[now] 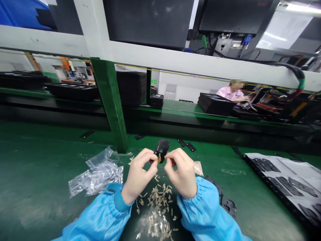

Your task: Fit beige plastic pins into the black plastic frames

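Observation:
A thin black plastic part (163, 146) with a small cut-out is held up over the green bench. The fingers of my left hand (140, 170) pinch its lower left edge, beside a small yellow piece (159, 159). My right hand (181, 170) has thumb and forefinger pinched at the part's lower right edge; whether something tiny sits between those fingertips is too small to make out. Below both hands, many small beige strips (160, 199) lie scattered on the bench. Blue sleeves cover both my forearms.
Clear plastic bags (99, 177) lie to the left. At the right stands a tray (273, 190) of black parts; more black parts (228, 205) lie by my right sleeve. A green post (110, 103) rises ahead. Across the bench, a person in pink (227, 92) sits behind black trays (215, 103).

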{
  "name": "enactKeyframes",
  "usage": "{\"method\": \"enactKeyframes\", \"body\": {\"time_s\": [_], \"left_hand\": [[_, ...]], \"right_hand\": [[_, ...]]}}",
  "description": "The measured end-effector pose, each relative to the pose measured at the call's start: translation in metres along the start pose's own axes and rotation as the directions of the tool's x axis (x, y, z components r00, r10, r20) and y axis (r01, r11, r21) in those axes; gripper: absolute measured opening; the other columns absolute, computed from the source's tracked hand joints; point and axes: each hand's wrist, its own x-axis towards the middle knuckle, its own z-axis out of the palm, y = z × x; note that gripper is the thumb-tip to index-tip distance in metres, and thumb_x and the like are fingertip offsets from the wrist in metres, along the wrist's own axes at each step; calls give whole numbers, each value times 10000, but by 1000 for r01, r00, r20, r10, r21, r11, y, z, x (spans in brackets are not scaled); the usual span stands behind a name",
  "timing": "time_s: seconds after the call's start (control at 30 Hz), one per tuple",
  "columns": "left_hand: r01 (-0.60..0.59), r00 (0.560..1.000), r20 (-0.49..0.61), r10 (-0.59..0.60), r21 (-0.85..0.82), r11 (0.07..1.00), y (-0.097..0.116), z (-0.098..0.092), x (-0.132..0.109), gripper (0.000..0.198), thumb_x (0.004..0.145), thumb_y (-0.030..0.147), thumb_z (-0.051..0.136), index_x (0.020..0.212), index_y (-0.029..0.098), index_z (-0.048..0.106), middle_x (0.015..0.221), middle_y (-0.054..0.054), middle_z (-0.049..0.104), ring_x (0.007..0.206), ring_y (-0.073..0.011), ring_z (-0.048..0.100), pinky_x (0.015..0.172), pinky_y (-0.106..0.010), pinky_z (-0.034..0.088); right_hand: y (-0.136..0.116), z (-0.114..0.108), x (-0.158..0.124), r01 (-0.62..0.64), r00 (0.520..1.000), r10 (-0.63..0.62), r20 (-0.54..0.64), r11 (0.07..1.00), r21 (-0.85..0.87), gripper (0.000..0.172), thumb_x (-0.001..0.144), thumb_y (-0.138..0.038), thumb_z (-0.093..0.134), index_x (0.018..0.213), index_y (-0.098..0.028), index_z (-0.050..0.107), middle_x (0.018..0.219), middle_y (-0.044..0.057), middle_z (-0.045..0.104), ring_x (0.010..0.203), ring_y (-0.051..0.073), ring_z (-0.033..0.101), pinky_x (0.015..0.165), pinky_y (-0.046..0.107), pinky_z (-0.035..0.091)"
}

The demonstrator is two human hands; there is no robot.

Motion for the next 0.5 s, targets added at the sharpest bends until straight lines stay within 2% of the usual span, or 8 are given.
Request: {"method": "enactKeyframes", "body": {"time_s": [0.17,0.27,0.43,0.5], "left_hand": [[-74,997,19,75,-27,997,2,-11,2,129,764,118,474,663,191,510,731,-13,515,702,-145,507,629,-250,413],[-117,993,19,117,-26,993,3,-16,2,127,771,127,469,673,191,520,736,-17,518,698,-145,511,622,-253,417],[-163,985,65,162,14,986,5,-19,-1,125,768,130,471,687,193,542,757,-21,524,696,-141,521,620,-250,424],[-177,982,77,174,41,983,7,-18,-1,128,761,123,475,687,191,553,760,-22,527,696,-139,526,623,-245,427]], "right_hand": [[-8,-15,5,14,994,-25,108,995,101,189,844,-170,437,691,-178,548,685,36,530,656,152,493,588,279,405],[-11,-15,5,6,993,-19,115,994,110,216,856,-197,456,650,-180,518,655,26,508,635,146,480,567,273,393],[-10,-13,5,-11,994,-5,107,988,153,79,830,-168,500,802,-183,572,751,35,543,707,153,521,613,279,432],[-10,-13,4,2,993,-18,113,990,144,79,831,-169,510,825,-184,587,760,35,546,717,153,529,624,281,438]]}}
